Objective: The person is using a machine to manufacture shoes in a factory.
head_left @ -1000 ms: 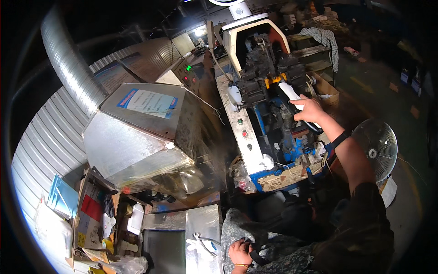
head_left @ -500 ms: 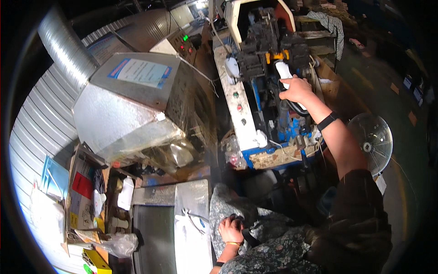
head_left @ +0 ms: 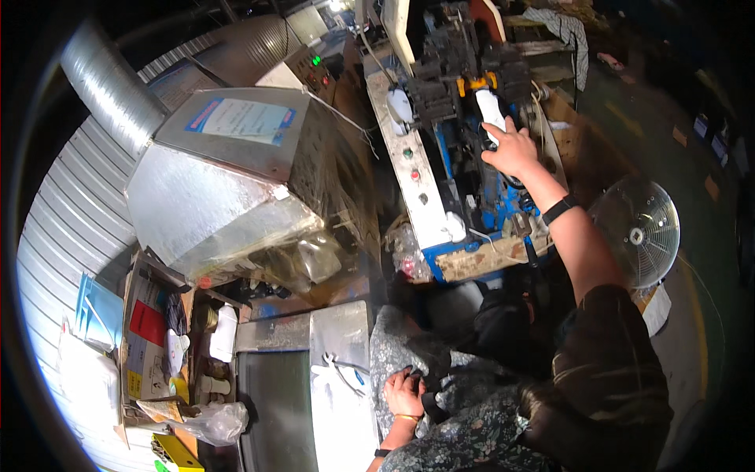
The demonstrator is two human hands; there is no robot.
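Observation:
A white, elongated, shoe-like piece (head_left: 490, 108) sits in a dark machine (head_left: 472, 63), just below a yellow clamp part (head_left: 477, 82). At its near end is my right hand (head_left: 515, 153), fingers spread, with the fingertips touching or very close to the white surface. The thumb points left, toward dark parts of the machine. My left hand (head_left: 403, 393) rests on the dark floral cloth (head_left: 472, 429) over my lap. Its fingers are curled against something dark, and what they hold, if anything, is hidden.
A white panel with buttons (head_left: 415, 175) runs along the machine's left side. Left of it stands a metal hood (head_left: 228, 181). A fan (head_left: 637, 236) is at the right. Nearer on the left are a work surface with white cloth (head_left: 342, 417) and a box of supplies (head_left: 149, 338).
My right hand's fingers have straightened and spread at the white piece's near end. My left hand stays on my lap. The view has shifted slightly.

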